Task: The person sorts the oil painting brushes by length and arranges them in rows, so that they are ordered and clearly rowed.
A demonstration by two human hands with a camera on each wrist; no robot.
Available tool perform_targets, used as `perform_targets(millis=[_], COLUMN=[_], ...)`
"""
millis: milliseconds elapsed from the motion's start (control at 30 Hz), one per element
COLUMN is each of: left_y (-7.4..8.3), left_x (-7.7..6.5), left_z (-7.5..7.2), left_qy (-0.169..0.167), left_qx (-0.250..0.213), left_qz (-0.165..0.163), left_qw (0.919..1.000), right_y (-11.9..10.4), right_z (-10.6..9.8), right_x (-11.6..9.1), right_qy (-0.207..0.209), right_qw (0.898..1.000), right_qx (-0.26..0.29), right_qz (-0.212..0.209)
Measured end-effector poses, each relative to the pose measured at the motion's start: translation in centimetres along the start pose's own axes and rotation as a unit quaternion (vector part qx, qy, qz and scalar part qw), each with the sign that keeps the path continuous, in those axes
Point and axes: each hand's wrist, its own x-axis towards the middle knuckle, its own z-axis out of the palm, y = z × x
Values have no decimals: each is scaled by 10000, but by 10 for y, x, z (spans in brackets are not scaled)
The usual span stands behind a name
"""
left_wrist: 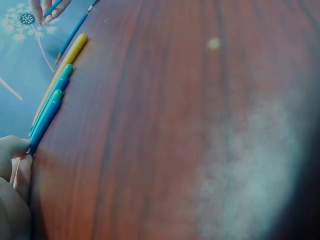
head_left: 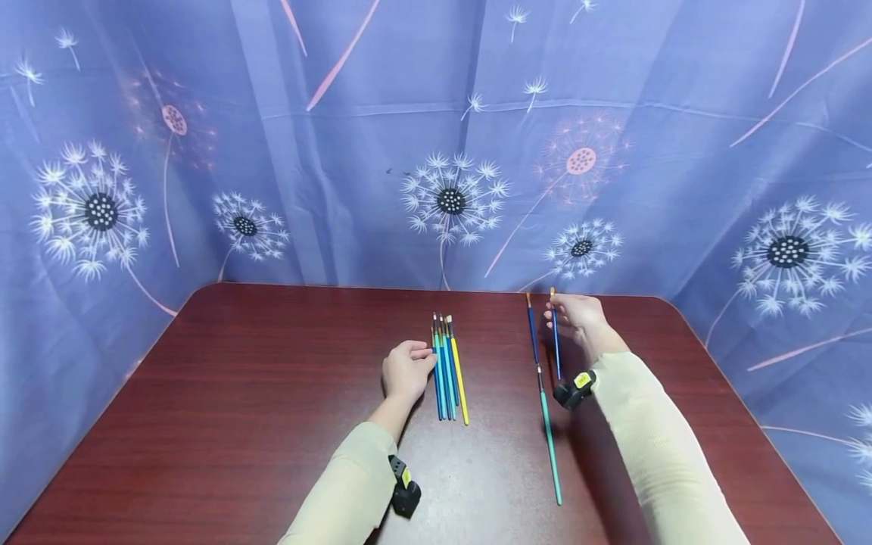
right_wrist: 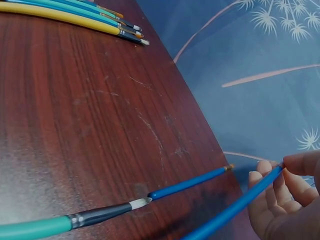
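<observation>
My left hand [head_left: 407, 371] is at the left side of a row of paintbrushes [head_left: 446, 378] with blue, teal and yellow handles. Its thumb and fingers pinch a blue-handled paintbrush [left_wrist: 46, 122] at the row's edge. Higher up on the right, my right hand [head_left: 579, 314] grips another blue paintbrush [head_left: 555, 344] near its bristle end, between thumb and fingers. This brush is raised above the table in the right wrist view. Just left of it lie a dark blue paintbrush [head_left: 532, 325] and, in line below, a teal paintbrush [head_left: 549, 439], bristles toward the far edge.
The dark red wooden table [head_left: 238, 424] ends at a blue curtain [head_left: 368, 189] with dandelion prints, which hangs behind and at both sides. Black wrist cameras [head_left: 405, 496] sit on the cream sleeves [head_left: 654, 439].
</observation>
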Motion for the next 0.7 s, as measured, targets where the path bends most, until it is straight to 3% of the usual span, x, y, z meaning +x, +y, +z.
perform_targets(millis=[167, 300, 500, 700], left_y=[0, -2, -2, -1], left_x=[0, -1, 0, 1], left_z=[0, 1, 1, 0], left_qy=[18, 26, 100, 70], left_qx=[19, 63, 33, 18], left_qz=[0, -4, 78, 78], left_qw=[10000, 10000, 9999, 9999], right_y=[1, 2, 5, 8], right_z=[1, 0, 0, 3], right_x=[7, 11, 17, 24], right_qy=[49, -42, -243, -63], right_qw=[10000, 9992, 9977, 9974], right_qx=[-63, 395, 616, 666], right_qz=[26, 50, -140, -271])
